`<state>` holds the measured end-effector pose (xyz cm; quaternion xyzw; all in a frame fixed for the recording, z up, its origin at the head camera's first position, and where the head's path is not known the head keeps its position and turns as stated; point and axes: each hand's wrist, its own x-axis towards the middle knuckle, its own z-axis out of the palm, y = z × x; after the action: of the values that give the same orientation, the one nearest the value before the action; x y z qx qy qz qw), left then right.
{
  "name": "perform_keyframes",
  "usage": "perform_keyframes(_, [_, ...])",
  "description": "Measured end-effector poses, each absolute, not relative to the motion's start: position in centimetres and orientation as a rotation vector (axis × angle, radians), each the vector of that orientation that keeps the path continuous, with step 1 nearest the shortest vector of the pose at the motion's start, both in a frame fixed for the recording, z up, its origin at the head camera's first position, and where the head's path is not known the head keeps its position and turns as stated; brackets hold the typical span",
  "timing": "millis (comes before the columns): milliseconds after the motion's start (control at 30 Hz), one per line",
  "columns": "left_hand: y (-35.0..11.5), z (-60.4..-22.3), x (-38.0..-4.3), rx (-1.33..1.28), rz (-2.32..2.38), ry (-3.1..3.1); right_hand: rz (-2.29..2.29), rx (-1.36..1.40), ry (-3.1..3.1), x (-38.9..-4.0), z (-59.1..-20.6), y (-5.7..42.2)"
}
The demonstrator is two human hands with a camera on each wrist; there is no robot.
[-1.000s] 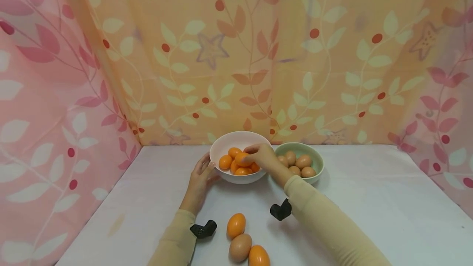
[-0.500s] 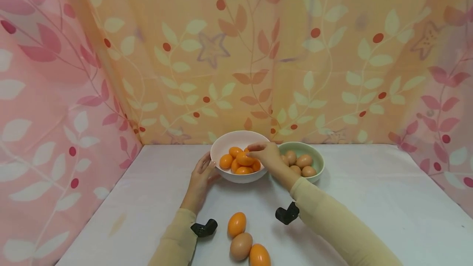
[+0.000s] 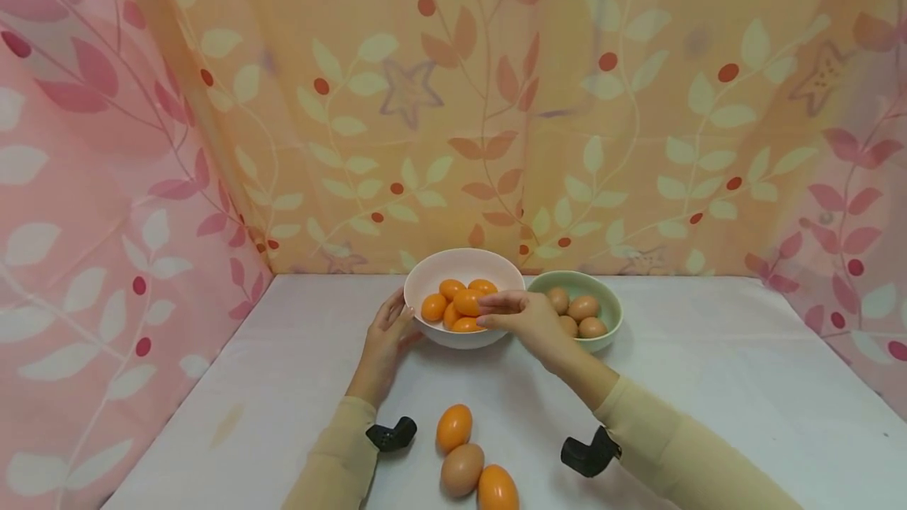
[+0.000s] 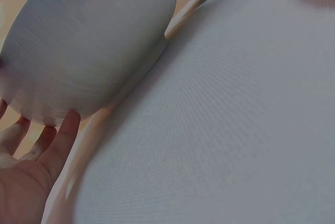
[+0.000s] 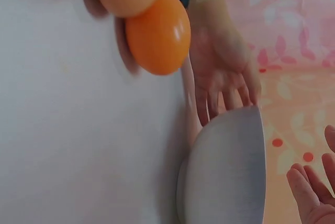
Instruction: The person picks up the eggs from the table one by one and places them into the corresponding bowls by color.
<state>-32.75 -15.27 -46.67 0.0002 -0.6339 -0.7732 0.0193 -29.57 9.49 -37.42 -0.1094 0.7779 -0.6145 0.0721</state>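
Observation:
A white bowl point(image 3: 460, 341) at the back of the table holds several orange eggs point(image 3: 434, 307). At its left side my left hand point(image 3: 383, 343) touches the wall; in the left wrist view its fingertips point(image 4: 71, 122) rest against the outside with the fingers fairly straight. My right hand point(image 3: 534, 323) is at the bowl's right edge, fingers extended. In the right wrist view, the right hand's fingers point(image 5: 306, 187) show nothing between them. On the near table lie an orange egg point(image 3: 454, 428), a brown egg point(image 3: 463, 470) and another orange egg point(image 3: 498, 489), in a touching row.
A green bowl point(image 3: 615, 321) with several brown eggs point(image 3: 584, 307) stands to the right of the white bowl, partly behind my right hand. Patterned curtains point(image 3: 340, 140) rise behind the table point(image 3: 723, 368) and along its sides. A black wrist device point(image 3: 591, 453) is on each sleeve.
My right hand has let go of an orange egg inside the white bowl and moved right and toward me. The left hand keeps its place on the bowl.

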Motion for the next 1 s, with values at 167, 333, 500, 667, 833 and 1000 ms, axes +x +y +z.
perform_keyframes(167, [-15.4, -46.6, -32.9, -0.007, -2.404, -1.947, -1.867, -0.434, 2.267, -27.9, -37.6, 9.9])
perform_keyframes(333, [-15.6, -46.7, -33.0, -0.021, -2.409, -1.940, -1.829, -0.454, 2.237, -26.6, -37.8, 10.2])
perform_keyframes(500, [-15.5, -46.7, -33.0, -0.021, -2.407, -1.950, -1.796, -0.502, 2.200, -25.7, -38.3, 10.3])
perform_keyframes(667, [-15.4, -46.7, -32.9, -0.001, -2.401, -1.953, -1.781, -0.505, 2.163, -25.2, -39.0, 10.2])
perform_keyframes(833, [-15.3, -46.7, -32.9, 0.014, -2.407, -1.950, -1.756, -0.479, 2.124, -24.9, -39.9, 10.0])
perform_keyframes(1000, [-15.3, -46.8, -32.8, 0.017, -2.400, -1.954, -1.708, -0.479, 2.120, -24.7, -40.8, 9.7])
